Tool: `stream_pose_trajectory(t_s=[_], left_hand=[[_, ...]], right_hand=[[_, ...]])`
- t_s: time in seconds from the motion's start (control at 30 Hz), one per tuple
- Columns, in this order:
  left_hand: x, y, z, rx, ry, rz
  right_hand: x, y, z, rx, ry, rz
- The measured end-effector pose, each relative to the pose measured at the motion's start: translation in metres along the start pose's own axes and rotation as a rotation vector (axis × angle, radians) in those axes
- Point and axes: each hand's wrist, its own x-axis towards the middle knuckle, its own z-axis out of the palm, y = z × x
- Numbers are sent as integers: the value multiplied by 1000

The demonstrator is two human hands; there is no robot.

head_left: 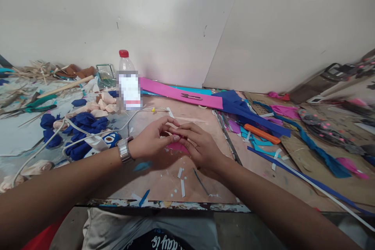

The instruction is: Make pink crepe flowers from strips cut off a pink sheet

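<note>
In front of me, over the work board, my left hand [154, 134] and my right hand [202, 144] meet at the fingertips. Between them is a small piece of bright pink material [178, 147], either cloth or soft paper; I cannot tell which. Both hands pinch it, and the fingers hide much of it. A metal watch [124, 150] is on my left wrist. Beyond my hands a long pink strip [175, 91] lies flat, with small thread snips [191, 96] on top of it.
Left are blue bundles [90, 123], peach rolled roses [38, 167], a white cable [140, 110], green-handled pliers [41, 103] and a red-capped bottle [125, 62]. An orange utility knife [261, 133] and blue strips [304, 133] lie right. White scraps [183, 188] dot the board.
</note>
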Motion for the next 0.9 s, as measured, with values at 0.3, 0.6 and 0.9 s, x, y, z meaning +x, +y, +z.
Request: stream_pose_trajectory(t_s=[0.3,0.6,0.9], left_hand=[[0,1,-1,-104,-12,4],[2,7,-4,37,70,115],[0,4,-2,52,63,96]], right_hand=[[-1,1,-2,-31,62,11],[0,-5,-1,84,234,304],[1,-10,1,158,275,300]])
